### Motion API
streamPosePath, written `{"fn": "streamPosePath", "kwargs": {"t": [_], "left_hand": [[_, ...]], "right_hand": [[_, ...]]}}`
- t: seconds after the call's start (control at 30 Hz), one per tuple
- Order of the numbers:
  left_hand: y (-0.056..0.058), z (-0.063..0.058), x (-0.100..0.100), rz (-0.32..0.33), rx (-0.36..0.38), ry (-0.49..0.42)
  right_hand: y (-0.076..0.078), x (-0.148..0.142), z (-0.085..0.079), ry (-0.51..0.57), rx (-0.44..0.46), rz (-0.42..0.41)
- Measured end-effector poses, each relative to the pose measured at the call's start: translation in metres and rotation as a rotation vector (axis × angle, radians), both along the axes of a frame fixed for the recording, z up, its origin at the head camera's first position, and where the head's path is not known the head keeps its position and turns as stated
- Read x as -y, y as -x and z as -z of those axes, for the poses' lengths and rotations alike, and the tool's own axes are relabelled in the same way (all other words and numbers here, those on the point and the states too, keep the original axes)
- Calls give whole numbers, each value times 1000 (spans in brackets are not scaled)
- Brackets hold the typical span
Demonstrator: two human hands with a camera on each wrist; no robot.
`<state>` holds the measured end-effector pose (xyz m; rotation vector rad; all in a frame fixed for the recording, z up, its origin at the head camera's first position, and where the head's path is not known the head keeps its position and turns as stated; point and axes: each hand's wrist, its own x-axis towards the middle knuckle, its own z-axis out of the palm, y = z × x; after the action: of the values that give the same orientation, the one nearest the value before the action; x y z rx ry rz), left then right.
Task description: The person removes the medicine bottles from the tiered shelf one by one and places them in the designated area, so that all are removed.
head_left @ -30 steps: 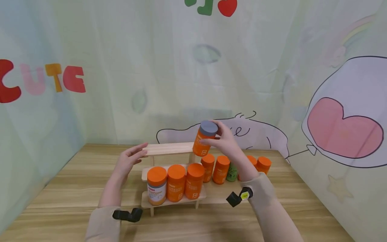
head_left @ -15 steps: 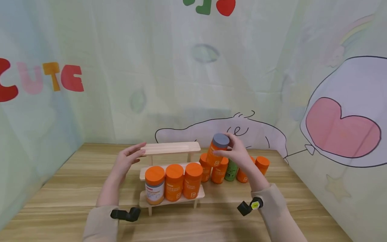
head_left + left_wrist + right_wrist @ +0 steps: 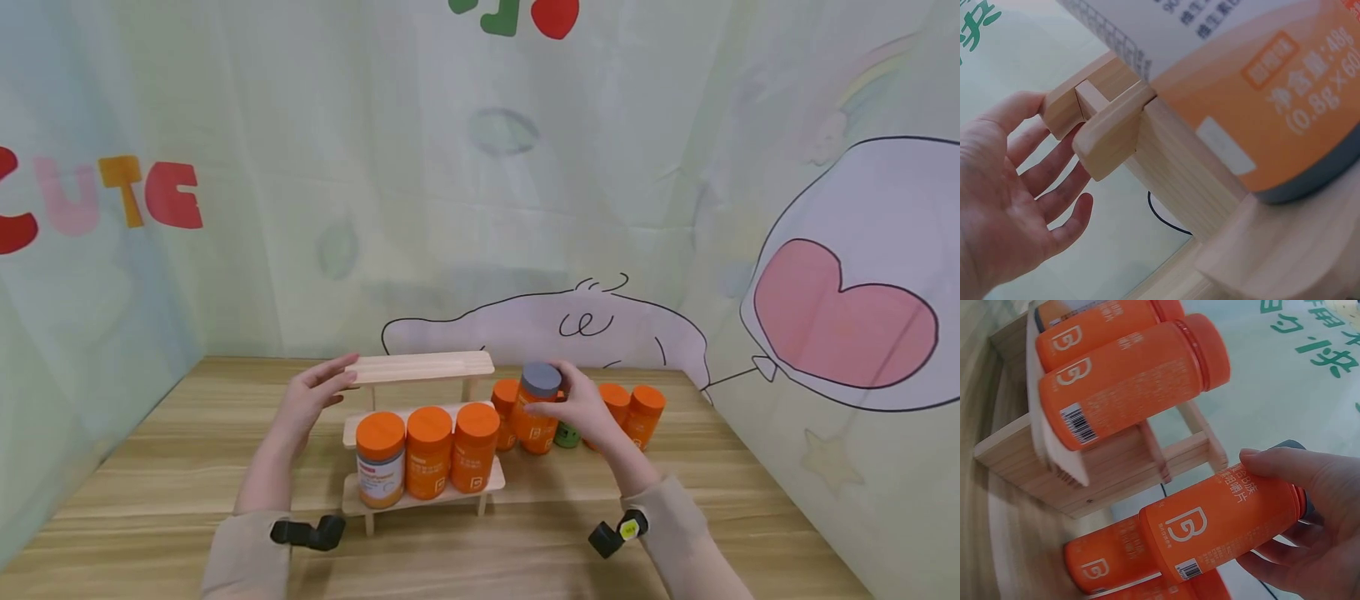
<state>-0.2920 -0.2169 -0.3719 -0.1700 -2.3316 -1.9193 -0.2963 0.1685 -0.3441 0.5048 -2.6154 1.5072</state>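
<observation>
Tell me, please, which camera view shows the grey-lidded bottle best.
The right wrist view: the bottle appears largest there, its logo and barcode clear, though the right hand partly covers the lid. The head view shows it smaller, with the lid plainly visible. The left wrist view does not show it.

In the head view the light is soft and quite even. It falls from above, because the top board of the wooden rack point(image 3: 423, 367) is paler than the parts below. On the tabletop point(image 3: 540, 542) the shadows are weak, with unclear edges. The cloth backdrop point(image 3: 420, 192) has only gentle shading in its folds, and its balloon at the right side looks somewhat stretched. In the left wrist view, the nearest shelf board point(image 3: 1285, 244) is out of focus. The right wrist view is dimmer at left; the held jar point(image 3: 1229, 519) shows a sharp logo but softer small print.
</observation>
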Motion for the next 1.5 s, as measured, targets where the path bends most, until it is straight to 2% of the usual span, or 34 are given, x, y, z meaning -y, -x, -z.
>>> {"fn": "streamPosePath", "kwargs": {"t": [0.33,0.87,1.17,1.5], "left_hand": [[3,2,0,3,17,-9],[1,2,1,-1,14,-9],[3,3,2,-4,18,-9],[2,3,1,1,12,-4]], "right_hand": [[0,0,23,9,36,1],[-4,9,49,-2,37,-3],[-6,15,57,-31,39,-16],[-7,17,63,-17,39,17]]}}
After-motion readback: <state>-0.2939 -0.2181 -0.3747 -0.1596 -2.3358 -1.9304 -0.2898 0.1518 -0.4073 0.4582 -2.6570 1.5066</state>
